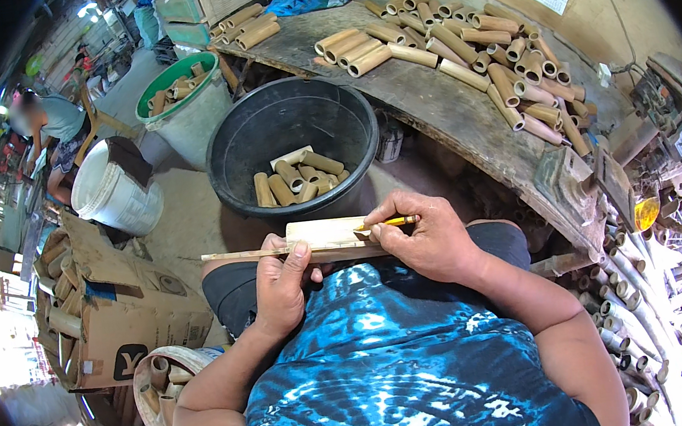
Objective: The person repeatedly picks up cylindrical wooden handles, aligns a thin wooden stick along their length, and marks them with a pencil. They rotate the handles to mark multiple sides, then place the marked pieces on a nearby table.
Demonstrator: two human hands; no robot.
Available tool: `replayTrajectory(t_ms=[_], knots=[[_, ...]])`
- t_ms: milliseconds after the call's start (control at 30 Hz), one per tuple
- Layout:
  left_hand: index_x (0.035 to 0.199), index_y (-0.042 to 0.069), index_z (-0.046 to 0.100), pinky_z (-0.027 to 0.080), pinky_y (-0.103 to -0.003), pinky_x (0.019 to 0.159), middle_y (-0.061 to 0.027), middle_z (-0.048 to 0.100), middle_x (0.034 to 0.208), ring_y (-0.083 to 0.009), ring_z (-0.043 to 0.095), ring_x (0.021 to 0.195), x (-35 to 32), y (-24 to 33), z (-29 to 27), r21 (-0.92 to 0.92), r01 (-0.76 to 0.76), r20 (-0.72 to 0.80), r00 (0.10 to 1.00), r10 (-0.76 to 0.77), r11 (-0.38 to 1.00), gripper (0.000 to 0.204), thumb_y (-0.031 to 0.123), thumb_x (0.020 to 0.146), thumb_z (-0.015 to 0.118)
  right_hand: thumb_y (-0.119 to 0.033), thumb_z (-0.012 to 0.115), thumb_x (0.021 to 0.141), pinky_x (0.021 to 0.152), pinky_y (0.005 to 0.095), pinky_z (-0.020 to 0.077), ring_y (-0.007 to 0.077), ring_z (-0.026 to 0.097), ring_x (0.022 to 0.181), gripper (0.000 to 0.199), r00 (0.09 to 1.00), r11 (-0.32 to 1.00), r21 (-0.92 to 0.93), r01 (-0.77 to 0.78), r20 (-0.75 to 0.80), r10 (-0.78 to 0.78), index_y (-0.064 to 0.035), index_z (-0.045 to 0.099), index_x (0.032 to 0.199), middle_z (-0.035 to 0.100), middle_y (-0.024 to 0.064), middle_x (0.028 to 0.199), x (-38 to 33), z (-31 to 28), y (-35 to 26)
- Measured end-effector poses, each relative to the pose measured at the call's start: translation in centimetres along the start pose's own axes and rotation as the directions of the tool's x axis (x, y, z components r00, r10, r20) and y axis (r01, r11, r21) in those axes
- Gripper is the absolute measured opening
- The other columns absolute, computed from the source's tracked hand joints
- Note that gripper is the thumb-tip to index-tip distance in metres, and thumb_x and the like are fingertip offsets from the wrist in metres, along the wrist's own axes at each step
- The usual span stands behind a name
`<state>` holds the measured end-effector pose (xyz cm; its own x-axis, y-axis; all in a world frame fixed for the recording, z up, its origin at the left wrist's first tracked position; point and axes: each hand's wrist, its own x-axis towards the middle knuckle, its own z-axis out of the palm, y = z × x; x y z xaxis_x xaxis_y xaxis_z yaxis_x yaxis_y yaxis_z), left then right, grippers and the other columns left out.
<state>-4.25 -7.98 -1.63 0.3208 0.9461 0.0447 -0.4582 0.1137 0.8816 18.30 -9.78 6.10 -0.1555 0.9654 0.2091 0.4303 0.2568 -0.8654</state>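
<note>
Near the black tub [290, 123], the left hand [280, 284] clasps 1 pale piece [322, 230] and 1 strip [233, 256]; the right hand [433, 235] pinches 1 pencil [397, 221].

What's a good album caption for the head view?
Right-hand fingers hold a yellow pencil at a pale bamboo piece, beyond which a black tub holds cut bamboo tubes.

Beyond the bamboo piece [320, 231], a tub [286, 123] is placed (tubes [281, 190] inside), flanked by a bucket [126, 209] left, a bench [430, 108] right.
</note>
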Motion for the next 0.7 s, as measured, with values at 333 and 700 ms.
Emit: replayTrajectory(t_ms=[333,700], knots=[[0.097,0.009,0.038,0.046,-0.022,0.065,-0.0096,0.063,0.094,-0.0079,0.052,0.071,0.02,0.01,-0.12,0.015,0.0,-0.001,1.0,0.0,1.0,0.017,0.02,0.102,0.051,-0.011,0.064,0.085,0.07,0.0318,0.0523,0.018,0.067,0.074,0.014,0.999,0.999,-0.035,0.042,0.036,-0.04,-0.0003,0.067,0.093,0.068,0.0131,0.083,0.2,0.27,0.6],[0.098,0.009,0.039,0.049,-0.023,0.067,-0.0118,0.063,0.098,-0.0087,0.054,0.071,0.18,-0.08,-0.58,0.039,-0.003,0.014,1.0,0.003,0.999,0.017,0.021,0.102,0.051,-0.011,0.064,0.087,0.074,0.0288,0.0517,0.0132,0.064,0.079,0.015,0.996,0.998,0.034,-0.049,0.079,0.046,0.001,0.067,0.095,0.068,0.0096,0.085,0.63,-0.12,0.32]])
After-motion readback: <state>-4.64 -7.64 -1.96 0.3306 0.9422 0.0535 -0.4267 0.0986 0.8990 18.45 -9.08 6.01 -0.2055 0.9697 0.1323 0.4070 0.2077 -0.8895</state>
